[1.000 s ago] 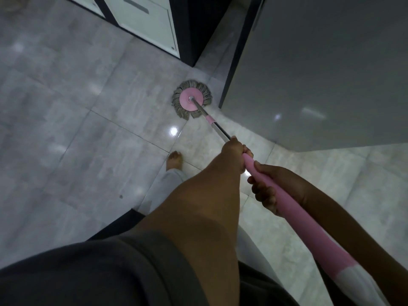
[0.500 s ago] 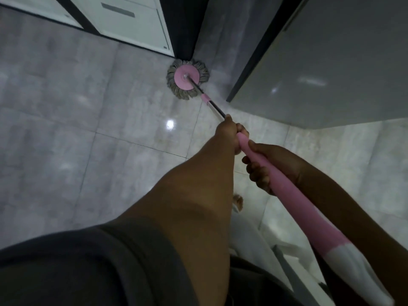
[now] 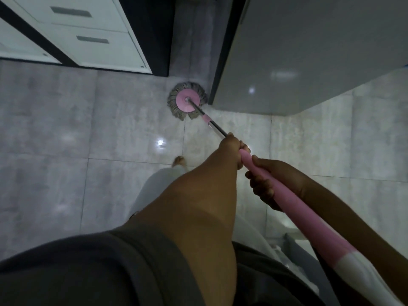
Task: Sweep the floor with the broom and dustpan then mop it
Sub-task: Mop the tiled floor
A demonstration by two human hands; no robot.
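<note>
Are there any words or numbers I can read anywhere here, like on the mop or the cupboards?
No, none can be read.
The mop and its pink handle carry no writing.
The white drawers show only dark slot handles, no labels.
A tiny dark mark at the drawer unit's bottom corner is too small to read.
The grey cabinet shows only light reflections.
</note>
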